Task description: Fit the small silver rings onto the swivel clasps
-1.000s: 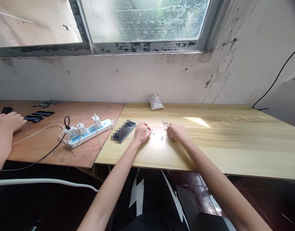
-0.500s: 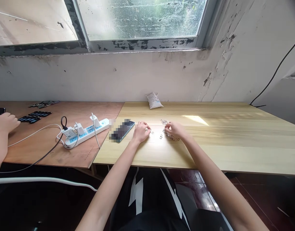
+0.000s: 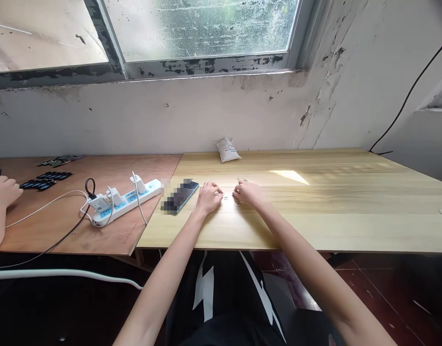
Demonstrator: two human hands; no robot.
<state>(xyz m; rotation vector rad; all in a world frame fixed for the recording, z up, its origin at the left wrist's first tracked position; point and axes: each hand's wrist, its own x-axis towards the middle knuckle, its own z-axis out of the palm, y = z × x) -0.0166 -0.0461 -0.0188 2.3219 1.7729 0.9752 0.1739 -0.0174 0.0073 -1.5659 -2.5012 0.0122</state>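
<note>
Several small metal rings point(image 3: 225, 197) lie scattered on the light wooden table point(image 3: 314, 211). My left hand point(image 3: 208, 196) rests knuckles-up on the table just left of them, fingers curled with the tips at a ring. My right hand point(image 3: 247, 193) sits close to the right of them, fingers bent and pinched together over the rings; what it grips is too small to make out. More rings point(image 3: 242, 180) lie just beyond the right hand. A phone point(image 3: 180, 195) lies flat beside my left hand.
A small white pouch point(image 3: 227, 150) lies by the wall. On the brown table point(image 3: 62, 216) to the left sit a white power strip point(image 3: 122, 201) with chargers and cables, and dark flat parts point(image 3: 44, 180). Another person's hand point(image 3: 3, 191) rests at the far left.
My right hand has moved left, closer to my left hand, over the rings. The view has shifted slightly right. The other person's hand has stayed on the brown table.
</note>
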